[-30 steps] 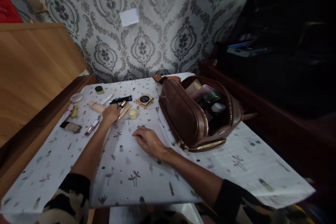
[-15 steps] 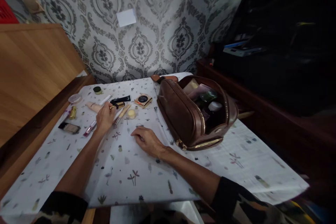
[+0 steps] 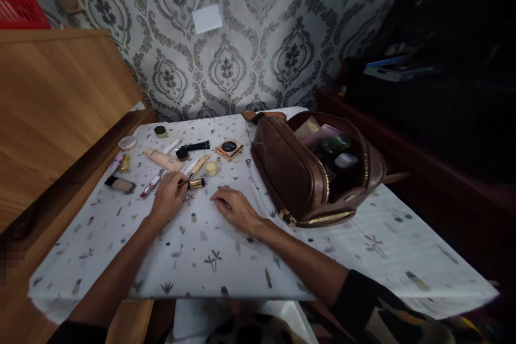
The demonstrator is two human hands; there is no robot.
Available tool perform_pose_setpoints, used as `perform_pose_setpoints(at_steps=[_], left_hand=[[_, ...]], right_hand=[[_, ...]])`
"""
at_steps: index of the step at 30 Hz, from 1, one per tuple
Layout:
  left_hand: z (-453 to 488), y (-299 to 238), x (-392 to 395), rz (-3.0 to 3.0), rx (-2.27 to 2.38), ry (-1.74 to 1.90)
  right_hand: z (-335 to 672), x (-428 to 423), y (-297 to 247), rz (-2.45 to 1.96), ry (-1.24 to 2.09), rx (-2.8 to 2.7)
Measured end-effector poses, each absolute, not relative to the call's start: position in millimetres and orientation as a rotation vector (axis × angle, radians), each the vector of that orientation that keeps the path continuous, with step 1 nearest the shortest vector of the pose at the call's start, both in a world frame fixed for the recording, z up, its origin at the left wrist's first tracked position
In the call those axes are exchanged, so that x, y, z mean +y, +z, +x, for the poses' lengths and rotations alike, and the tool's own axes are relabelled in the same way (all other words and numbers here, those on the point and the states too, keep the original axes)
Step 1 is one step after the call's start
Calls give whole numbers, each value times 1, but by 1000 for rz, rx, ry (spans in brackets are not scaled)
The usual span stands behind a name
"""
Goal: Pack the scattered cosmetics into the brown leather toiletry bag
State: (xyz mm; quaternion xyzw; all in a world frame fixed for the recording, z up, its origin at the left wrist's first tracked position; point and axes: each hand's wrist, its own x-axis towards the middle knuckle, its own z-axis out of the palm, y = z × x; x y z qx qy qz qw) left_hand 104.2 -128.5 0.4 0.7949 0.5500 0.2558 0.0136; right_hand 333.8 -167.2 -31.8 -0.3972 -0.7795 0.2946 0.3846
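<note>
My left hand (image 3: 170,196) is closed on a small lipstick (image 3: 196,183), gold with a black end, held low over the cloth. Resting on the table, my right hand (image 3: 234,208) has loosely bent fingers, thumb and forefinger a little apart, and nothing shows in it. Just beyond it sits a small pale-yellow pot (image 3: 211,168). Brushes (image 3: 200,164) lie beside this pot, partly behind the left hand. Near the left hand are a beige tube (image 3: 163,159), a lip gloss (image 3: 150,186) and a black-lidded jar (image 3: 182,155). A square gold compact (image 3: 229,148) lies farther back.
An open brown leather bag (image 3: 286,172) filled with cosmetics stands on the right. A black tube (image 3: 196,146), a dark-lidded green jar (image 3: 160,131), a round clear case (image 3: 128,143) and a powder palette (image 3: 120,185) lie on the patterned cloth (image 3: 193,274). A wooden panel (image 3: 68,75) borders the left.
My left hand has drawn the lipstick toward me and to the right, away from the black tube. The black-lidded jar now shows. The right hand stays about where it was; the view has shifted slightly.
</note>
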Motion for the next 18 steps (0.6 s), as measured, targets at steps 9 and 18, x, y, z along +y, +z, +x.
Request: perform_pose_setpoints(at_steps=[9, 18], left_hand=[[120, -23, -147, 2796, 1641, 410], [97, -9, -187, 2786, 1479, 627]], right_hand=[[334, -167, -32, -1037, 706, -1909], [334, -165, -34, -1072, 698, -1913]])
